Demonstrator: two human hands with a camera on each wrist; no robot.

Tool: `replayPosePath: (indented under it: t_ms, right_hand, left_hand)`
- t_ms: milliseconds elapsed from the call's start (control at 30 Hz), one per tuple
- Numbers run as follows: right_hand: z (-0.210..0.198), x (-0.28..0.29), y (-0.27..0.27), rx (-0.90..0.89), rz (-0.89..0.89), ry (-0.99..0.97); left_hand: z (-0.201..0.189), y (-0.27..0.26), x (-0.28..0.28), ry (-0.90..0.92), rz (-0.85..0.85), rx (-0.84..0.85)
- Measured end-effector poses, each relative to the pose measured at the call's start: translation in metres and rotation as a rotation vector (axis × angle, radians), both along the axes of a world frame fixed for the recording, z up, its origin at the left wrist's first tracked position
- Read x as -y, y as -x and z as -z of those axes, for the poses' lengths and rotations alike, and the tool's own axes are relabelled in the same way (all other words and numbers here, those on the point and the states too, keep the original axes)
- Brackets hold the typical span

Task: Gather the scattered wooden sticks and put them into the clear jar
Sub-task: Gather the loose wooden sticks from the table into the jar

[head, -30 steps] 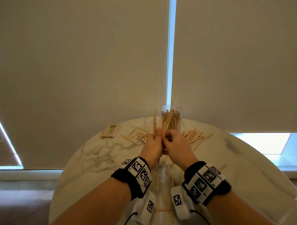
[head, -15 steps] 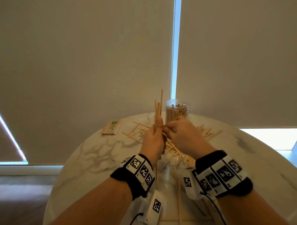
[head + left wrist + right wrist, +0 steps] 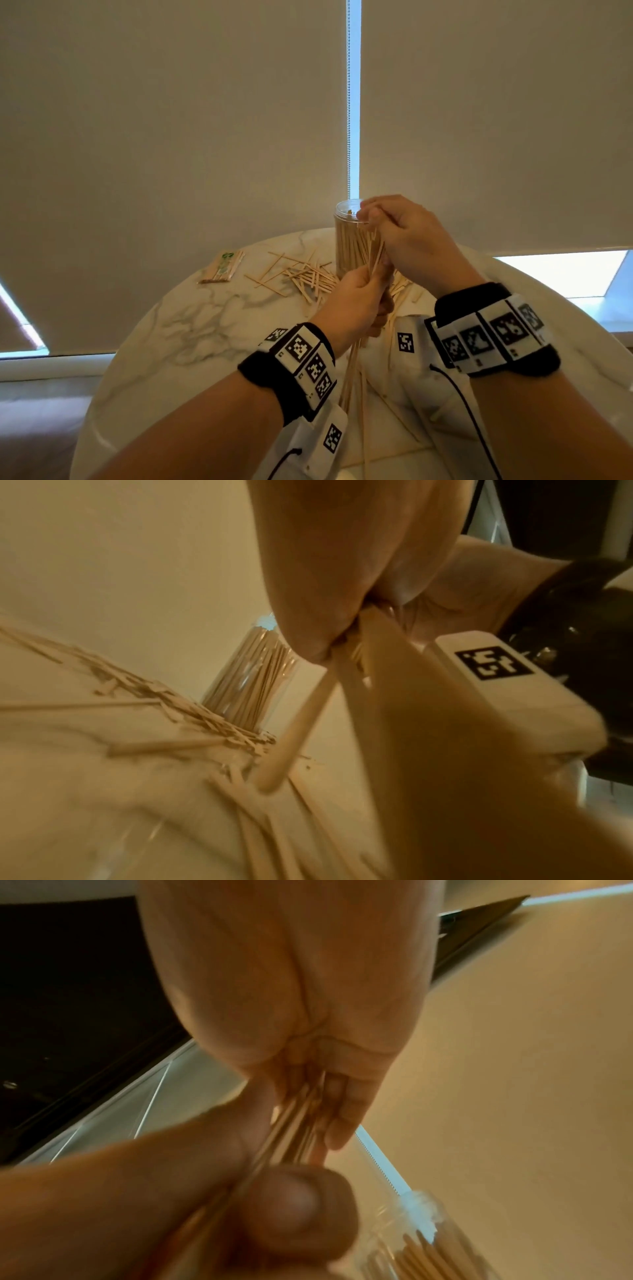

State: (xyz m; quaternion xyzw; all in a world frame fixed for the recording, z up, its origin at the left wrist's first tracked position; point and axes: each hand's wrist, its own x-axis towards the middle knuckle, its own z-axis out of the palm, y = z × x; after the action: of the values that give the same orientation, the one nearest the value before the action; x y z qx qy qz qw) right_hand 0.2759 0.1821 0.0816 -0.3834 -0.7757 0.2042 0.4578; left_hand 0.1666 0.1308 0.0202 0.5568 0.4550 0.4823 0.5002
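A clear jar [image 3: 346, 240] packed with upright wooden sticks stands at the far middle of the round marble table [image 3: 191, 329]. In front of it both hands hold one bundle of sticks [image 3: 374, 253]. My left hand [image 3: 359, 301] grips the bundle low down, and its lower ends [image 3: 351, 373] hang toward the table. My right hand [image 3: 400, 236] pinches the bundle's top beside the jar's rim. Loose sticks [image 3: 301, 274] lie scattered left of the jar, with more [image 3: 402, 291] under the hands. The left wrist view shows the jar [image 3: 253, 680] beyond the thumb; in the right wrist view its rim [image 3: 421, 1213] is just past the fingers.
A small wrapped pack of sticks [image 3: 222, 267] lies at the table's far left. Roller blinds [image 3: 171, 120] hang close behind the table, with a bright gap above the jar. A few single sticks [image 3: 399, 414] lie on the near part of the table between my forearms.
My right hand has risen from beside the left hand to the jar's rim and now pinches the top of the bundle. The sticks that stood up above the left hand are now held by both hands.
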Motion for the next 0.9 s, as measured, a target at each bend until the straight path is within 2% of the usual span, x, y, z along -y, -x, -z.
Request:
replayPosePath:
  t_ms: [133, 233, 300, 333, 400, 467, 533, 600, 733, 833, 900]
  right_hand:
    - [-0.006, 0.003, -0.008, -0.025, -0.094, 0.09]
    - [-0.01, 0.011, -0.008, -0.049, -0.089, 0.136]
    - [-0.01, 0.015, -0.008, 0.057, -0.063, 0.157]
    - [-0.008, 0.016, -0.008, 0.167, -0.084, 0.19]
    - [-0.001, 0.019, -0.002, 0.439, -0.227, 0.331]
    - [0.01, 0.023, 0.011, 0.61, -0.409, 0.514]
    - [0.017, 0.028, 0.024, 0.611, -0.537, 0.634]
    - [0.021, 0.033, 0.033, 0.542, -0.591, 0.673]
    - [0.021, 0.033, 0.035, 0.503, -0.532, 0.609]
    - [0.02, 0.025, 0.021, 0.634, -0.387, 0.55]
    - [0.018, 0.018, 0.008, 0.693, -0.317, 0.592]
  left_hand:
    - [-0.001, 0.001, 0.0, -0.037, -0.051, -0.005]
    - [-0.007, 0.01, -0.001, -0.094, -0.157, 0.074]
    - [-0.014, 0.019, -0.001, -0.124, -0.245, 0.182]
    - [-0.017, 0.024, -0.002, -0.14, -0.298, 0.244]
    - [-0.028, 0.035, -0.005, -0.169, -0.41, 0.364]
    - [-0.038, 0.045, -0.008, -0.202, -0.489, 0.469]
    - [-0.045, 0.052, -0.011, -0.245, -0.53, 0.533]
    - [-0.048, 0.058, -0.014, -0.27, -0.548, 0.551]
    - [-0.048, 0.066, -0.02, -0.25, -0.548, 0.632]
    - [-0.048, 0.077, -0.027, -0.228, -0.555, 0.731]
    - [-0.046, 0.091, -0.034, -0.233, -0.59, 0.783]
